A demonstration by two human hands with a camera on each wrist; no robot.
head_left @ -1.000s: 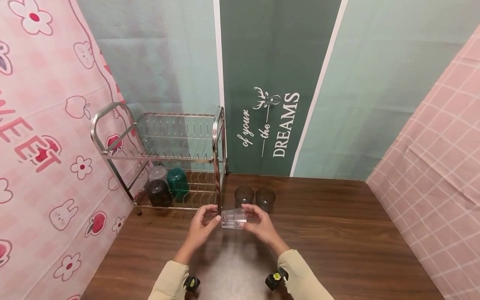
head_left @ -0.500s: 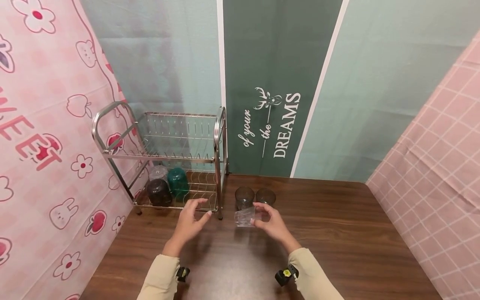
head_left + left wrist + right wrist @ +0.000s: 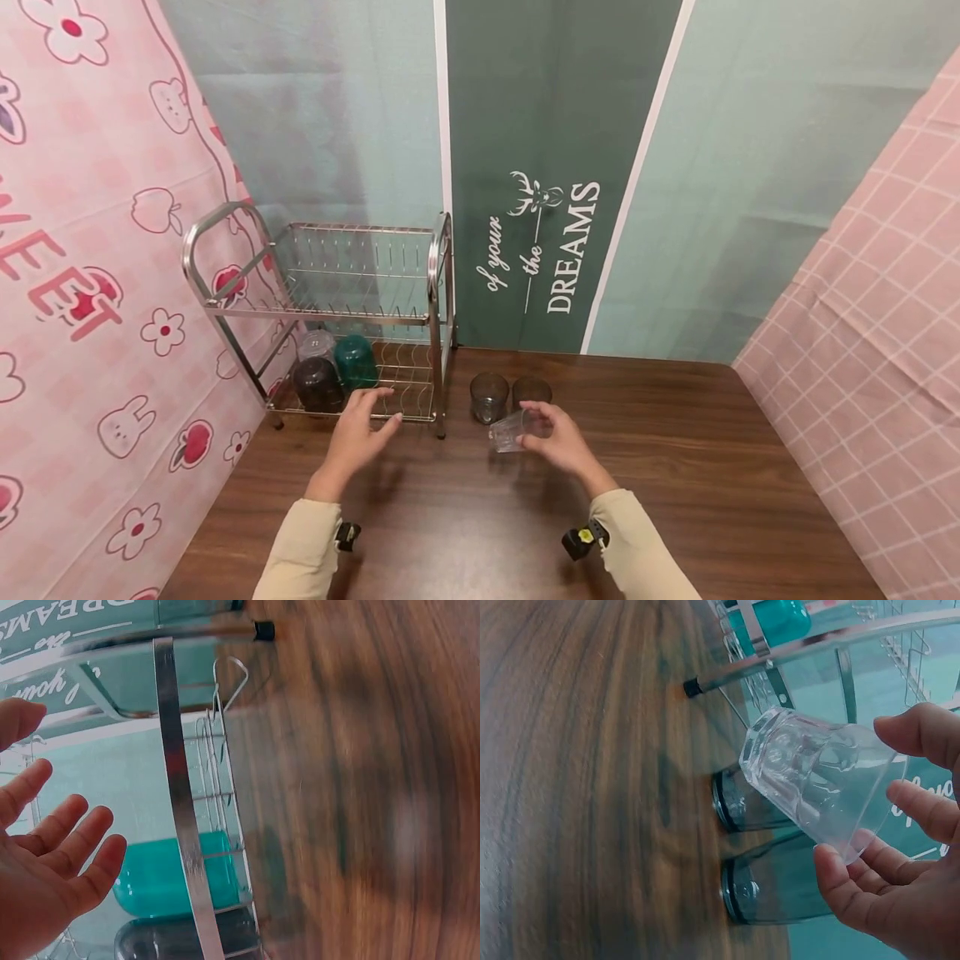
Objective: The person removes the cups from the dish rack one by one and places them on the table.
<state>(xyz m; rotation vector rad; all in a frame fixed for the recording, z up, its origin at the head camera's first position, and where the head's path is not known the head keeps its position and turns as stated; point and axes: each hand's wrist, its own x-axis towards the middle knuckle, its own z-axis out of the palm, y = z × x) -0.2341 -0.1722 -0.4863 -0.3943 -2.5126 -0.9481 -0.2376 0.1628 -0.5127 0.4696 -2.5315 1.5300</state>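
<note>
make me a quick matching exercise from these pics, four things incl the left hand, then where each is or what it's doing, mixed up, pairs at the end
Things
1 faceted glass
2 teal cup
3 two smoky glasses
4 left hand

Places or states
A on the table, beside the rack
B holding nothing
C in the right hand
D on the rack's lower tier

Right pairs: 1-C, 2-D, 3-A, 4-B

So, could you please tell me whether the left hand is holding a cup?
No, the left hand holds nothing, while the right hand grips the clear cup.
</note>
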